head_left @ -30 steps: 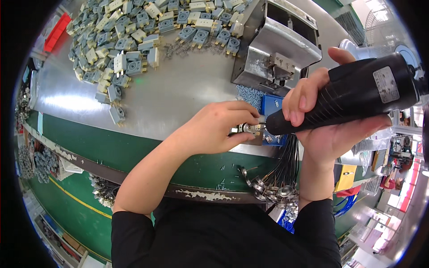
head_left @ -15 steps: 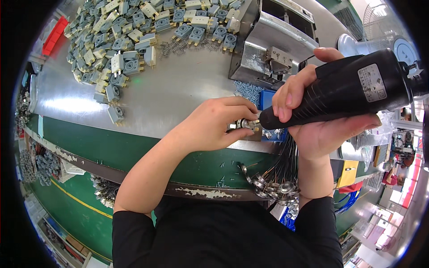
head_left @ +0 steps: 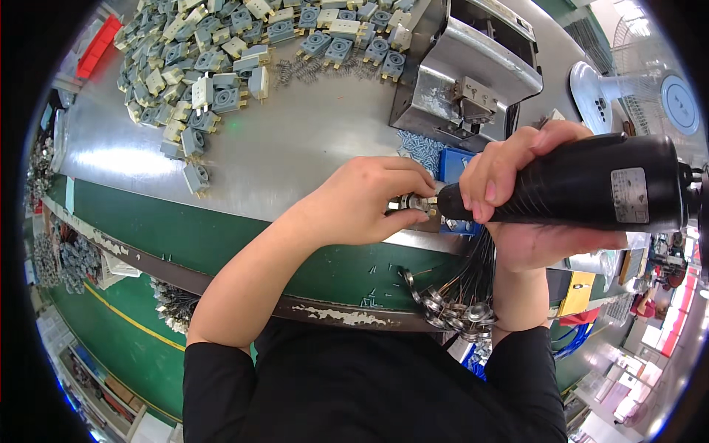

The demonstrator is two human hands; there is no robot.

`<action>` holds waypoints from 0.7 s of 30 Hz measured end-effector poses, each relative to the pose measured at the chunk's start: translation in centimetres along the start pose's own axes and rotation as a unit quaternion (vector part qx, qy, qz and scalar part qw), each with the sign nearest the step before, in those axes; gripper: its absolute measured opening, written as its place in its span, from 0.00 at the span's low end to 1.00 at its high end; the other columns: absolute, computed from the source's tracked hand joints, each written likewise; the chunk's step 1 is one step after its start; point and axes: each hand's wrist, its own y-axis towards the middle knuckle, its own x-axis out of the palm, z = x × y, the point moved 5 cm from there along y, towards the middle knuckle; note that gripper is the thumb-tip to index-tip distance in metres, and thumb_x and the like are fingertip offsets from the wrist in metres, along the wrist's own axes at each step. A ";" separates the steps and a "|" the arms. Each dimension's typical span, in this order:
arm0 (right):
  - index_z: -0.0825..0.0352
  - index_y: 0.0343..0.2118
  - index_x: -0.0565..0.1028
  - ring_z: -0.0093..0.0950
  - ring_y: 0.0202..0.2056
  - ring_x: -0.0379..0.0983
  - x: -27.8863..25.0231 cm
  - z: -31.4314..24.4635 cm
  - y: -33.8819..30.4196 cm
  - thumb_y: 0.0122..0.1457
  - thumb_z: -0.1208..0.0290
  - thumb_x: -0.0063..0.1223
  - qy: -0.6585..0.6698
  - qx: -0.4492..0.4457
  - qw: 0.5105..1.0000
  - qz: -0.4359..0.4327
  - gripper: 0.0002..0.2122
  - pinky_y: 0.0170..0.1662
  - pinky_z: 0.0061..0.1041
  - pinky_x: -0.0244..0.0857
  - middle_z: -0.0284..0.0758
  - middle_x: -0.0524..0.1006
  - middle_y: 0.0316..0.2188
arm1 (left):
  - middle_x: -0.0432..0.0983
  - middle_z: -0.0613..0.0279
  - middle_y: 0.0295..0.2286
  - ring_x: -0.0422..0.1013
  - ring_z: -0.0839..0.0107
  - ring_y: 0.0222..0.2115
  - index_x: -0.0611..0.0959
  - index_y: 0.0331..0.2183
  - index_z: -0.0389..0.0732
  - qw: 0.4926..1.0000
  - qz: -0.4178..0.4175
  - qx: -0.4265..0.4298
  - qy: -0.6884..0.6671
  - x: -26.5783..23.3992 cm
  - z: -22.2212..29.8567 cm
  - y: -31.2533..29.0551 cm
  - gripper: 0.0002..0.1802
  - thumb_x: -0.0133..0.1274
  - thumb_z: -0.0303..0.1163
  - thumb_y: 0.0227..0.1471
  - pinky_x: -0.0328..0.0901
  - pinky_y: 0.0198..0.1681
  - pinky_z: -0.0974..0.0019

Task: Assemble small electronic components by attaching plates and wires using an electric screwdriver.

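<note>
My left hand [head_left: 360,201] pinches a small part with round metal pieces [head_left: 412,204] between thumb and fingers, just above the table. My right hand [head_left: 509,181] is wrapped round a black electric screwdriver [head_left: 583,184], held nearly level with its nose pointing left. The nose reaches the part at my left fingertips; whether the bit touches a screw is too small to tell. Behind it a blue tray [head_left: 453,164] is partly covered by my right hand. Loose silvery screws [head_left: 422,150] lie in a heap beside the tray.
A steel fixture [head_left: 434,92] stands beyond the screws. Grey and cream blocks [head_left: 221,63] are heaped at the far left, with small springs [head_left: 314,71] beside them. Round metal parts on black wires [head_left: 452,314] hang at the near edge. Scattered screws [head_left: 373,298] lie on the green strip.
The screwdriver's rear end has swung down toward me, so the tool lies more level. Its nose stays at the part in my left hand. The whole view has shifted slightly.
</note>
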 end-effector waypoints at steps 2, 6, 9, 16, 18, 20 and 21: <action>0.65 0.49 0.64 0.28 0.16 0.67 0.0 0.1 0.0 0.46 0.15 0.47 -0.022 -0.022 0.999 -0.031 0.49 0.21 0.28 0.64 0.36 0.71 0.22 | 0.83 0.56 0.41 0.80 0.55 0.42 0.86 0.39 0.37 1.000 0.002 0.001 0.002 0.1 -0.1 -0.1 0.13 0.66 0.30 0.50 0.75 0.45 0.57; 0.65 0.48 0.64 0.27 0.15 0.67 0.2 -0.2 0.6 0.46 0.15 0.48 -0.075 -0.046 0.992 -0.095 0.49 0.21 0.27 0.64 0.36 0.71 0.21 | 0.83 0.57 0.41 0.80 0.55 0.41 0.86 0.39 0.38 1.000 0.000 -0.011 0.000 0.1 -0.1 -0.1 0.14 0.66 0.31 0.49 0.75 0.44 0.58; 0.65 0.47 0.64 0.27 0.15 0.67 0.1 -0.3 0.6 0.44 0.15 0.49 -0.068 -0.066 0.989 -0.113 0.49 0.20 0.27 0.64 0.36 0.71 0.20 | 0.83 0.58 0.41 0.80 0.55 0.41 0.86 0.38 0.38 1.000 -0.002 -0.012 -0.003 0.1 0.0 0.0 0.14 0.67 0.32 0.49 0.75 0.44 0.58; 0.68 0.62 0.62 0.26 0.16 0.67 -0.5 -1.8 1.4 0.48 0.16 0.49 -0.033 -0.023 0.992 -0.119 0.55 0.21 0.27 0.63 0.35 0.71 0.20 | 0.83 0.57 0.42 0.80 0.55 0.43 0.87 0.39 0.38 1.000 -0.007 -0.003 -0.007 -0.1 -0.2 0.0 0.14 0.66 0.31 0.50 0.75 0.46 0.57; 0.69 0.66 0.60 0.26 0.16 0.67 -0.5 -3.4 2.7 0.49 0.16 0.48 -0.006 -0.054 0.983 -0.174 0.57 0.21 0.28 0.63 0.35 0.71 0.21 | 0.84 0.54 0.42 0.80 0.54 0.44 0.86 0.39 0.37 1.000 -0.002 0.010 -0.007 -0.1 -0.2 0.2 0.15 0.67 0.28 0.47 0.75 0.47 0.57; 0.70 0.68 0.58 0.26 0.18 0.66 -1.1 -5.4 4.0 0.49 0.16 0.47 -0.006 -0.127 0.985 -0.115 0.59 0.23 0.30 0.63 0.35 0.72 0.25 | 0.84 0.51 0.42 0.81 0.52 0.45 0.86 0.40 0.35 1.000 0.002 0.025 -0.007 0.0 0.0 0.3 0.16 0.68 0.24 0.45 0.75 0.48 0.56; 0.70 0.68 0.58 0.26 0.18 0.66 -1.8 -5.7 4.5 0.49 0.16 0.47 -0.009 -0.135 0.984 -0.117 0.59 0.23 0.30 0.63 0.35 0.72 0.25 | 0.84 0.51 0.43 0.81 0.52 0.46 0.86 0.40 0.35 1.000 -0.002 0.017 -0.009 -0.1 0.0 0.2 0.16 0.68 0.24 0.45 0.75 0.49 0.56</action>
